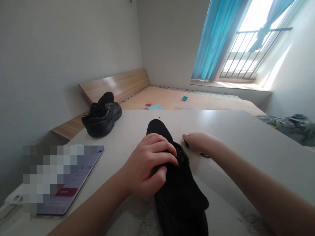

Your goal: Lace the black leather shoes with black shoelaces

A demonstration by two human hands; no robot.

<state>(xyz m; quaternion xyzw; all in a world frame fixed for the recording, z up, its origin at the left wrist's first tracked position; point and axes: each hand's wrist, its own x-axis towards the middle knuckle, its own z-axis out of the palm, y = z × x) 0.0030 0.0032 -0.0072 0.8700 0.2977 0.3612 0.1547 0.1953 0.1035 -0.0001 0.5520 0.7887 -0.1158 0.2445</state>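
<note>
A black shoe (183, 196) lies lengthwise on the white table in front of me, its tongue flipped out towards the far side. My left hand (155, 164) is closed over the shoe's middle, fingers curled at the eyelets. To the right of the shoe, my right hand (197, 142) is closed low over the table. Small parts of a thin black shoelace (205, 155) show at the edges of that hand; the rest is hidden under it. A second black shoe (102, 114) stands at the table's far left, with its tongue sticking up.
On the table's left lies a phone (71, 183) with a lit screen, partly blurred out. The white table (233, 131) borders a wooden bed board (167, 95) with small coloured pieces on it. Crumpled cloth (292, 126) lies beyond the right edge.
</note>
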